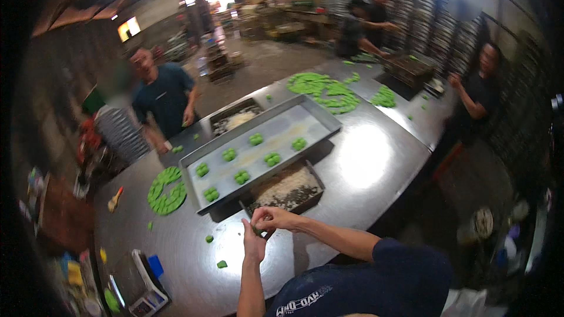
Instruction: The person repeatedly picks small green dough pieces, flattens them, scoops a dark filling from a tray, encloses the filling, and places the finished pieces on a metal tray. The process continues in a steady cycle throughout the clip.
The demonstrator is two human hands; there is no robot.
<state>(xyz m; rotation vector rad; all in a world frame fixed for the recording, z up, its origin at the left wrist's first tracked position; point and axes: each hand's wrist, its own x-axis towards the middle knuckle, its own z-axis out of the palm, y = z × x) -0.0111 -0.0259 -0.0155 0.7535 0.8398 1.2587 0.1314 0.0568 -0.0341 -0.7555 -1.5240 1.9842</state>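
Note:
My left hand [254, 245] and my right hand [272, 219] meet over the near edge of the steel table [364, 164]. Both pinch one small green dough piece [257, 230] between the fingers. Just beyond them stands a dark box [286, 190] of pale flakes. Behind it a long metal tray [267, 149] carries several shaped green dough pieces [241, 176]. Two loose green bits [210, 239] lie on the table to the left of my hands.
A ring of flat green pieces [166, 191] lies left of the tray, with larger heaps [325, 91] farther along. A scale [147, 285] stands at the near left. One person [163, 97] stands across the table, another [477, 91] at the right, two more behind.

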